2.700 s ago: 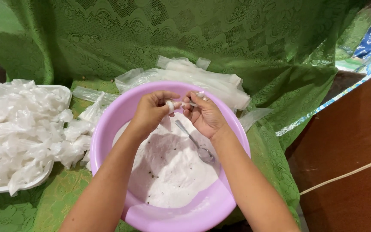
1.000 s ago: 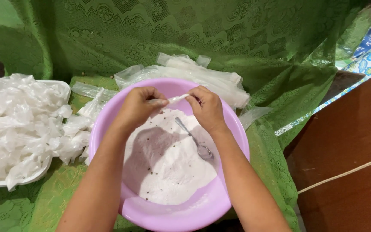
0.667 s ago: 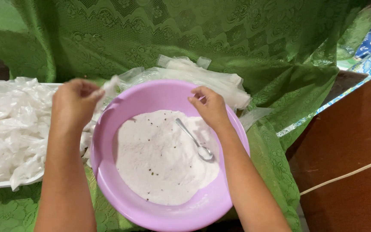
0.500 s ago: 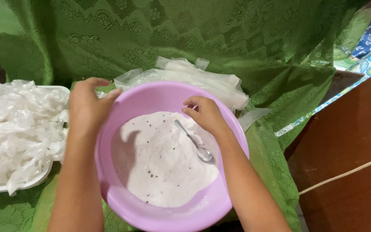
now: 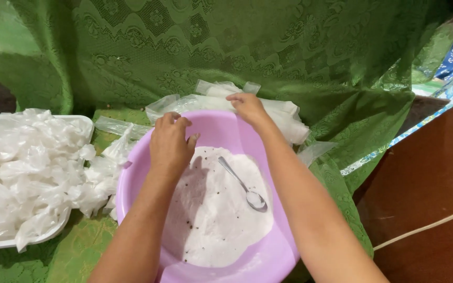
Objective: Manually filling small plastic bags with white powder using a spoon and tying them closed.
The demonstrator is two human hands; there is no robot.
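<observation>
A pink plastic basin (image 5: 284,251) sits on a green cloth, half full of white powder (image 5: 218,209) with dark specks. A metal spoon (image 5: 243,186) lies in the powder. My left hand (image 5: 170,142) hovers over the basin's left side, fingers loosely curled, holding nothing. My right hand (image 5: 246,107) reaches past the far rim and rests on a stack of clear plastic bags (image 5: 284,116); its fingers touch the top bag, no firm grip visible.
A white tray (image 5: 6,242) at the left is heaped with filled, knotted clear plastic packets (image 5: 27,167). Green lace cloth (image 5: 226,47) covers the table and hangs behind. Brown floor with a pale cord (image 5: 425,228) lies at the right.
Both hands held a small packet over the basin; my left hand carried it to the heap at the left and came back. My right hand moved from the basin to the bag stack.
</observation>
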